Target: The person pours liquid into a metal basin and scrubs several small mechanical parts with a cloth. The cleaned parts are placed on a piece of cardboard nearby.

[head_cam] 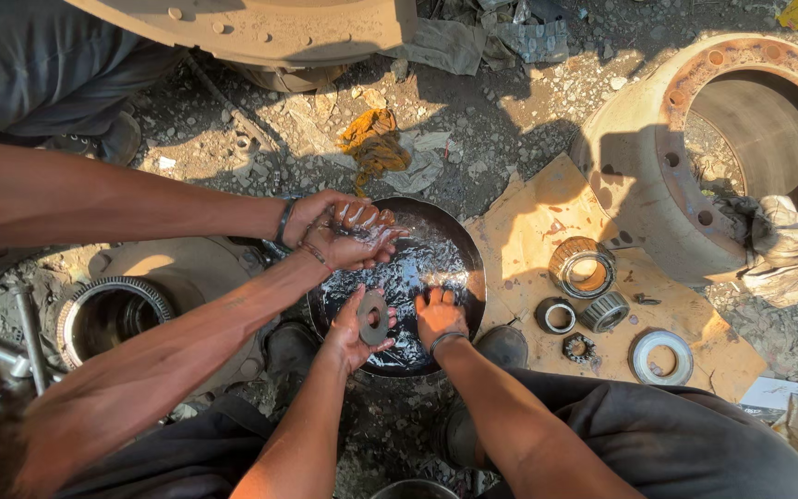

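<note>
Washing seems the step in hand: the left hand [358, 340] curls around a flat metal ring [373, 320] over the dark basin [459, 242]. Beside it the right hand [439, 317] lies open and empty in the oily liquid. A co-worker's hands [344, 231] rub together just beyond. The slick ring likely calls for a firm grip.

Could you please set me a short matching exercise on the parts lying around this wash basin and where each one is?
Things:
1. washer
2. yellow rag
3. brake drum
4. bearings

Places:
A. on the cardboard
B. on the gravel beyond the basin
C. in the left hand
D. at the far right, on its side

Pairs: 1-C, 2-B, 3-D, 4-A
</note>
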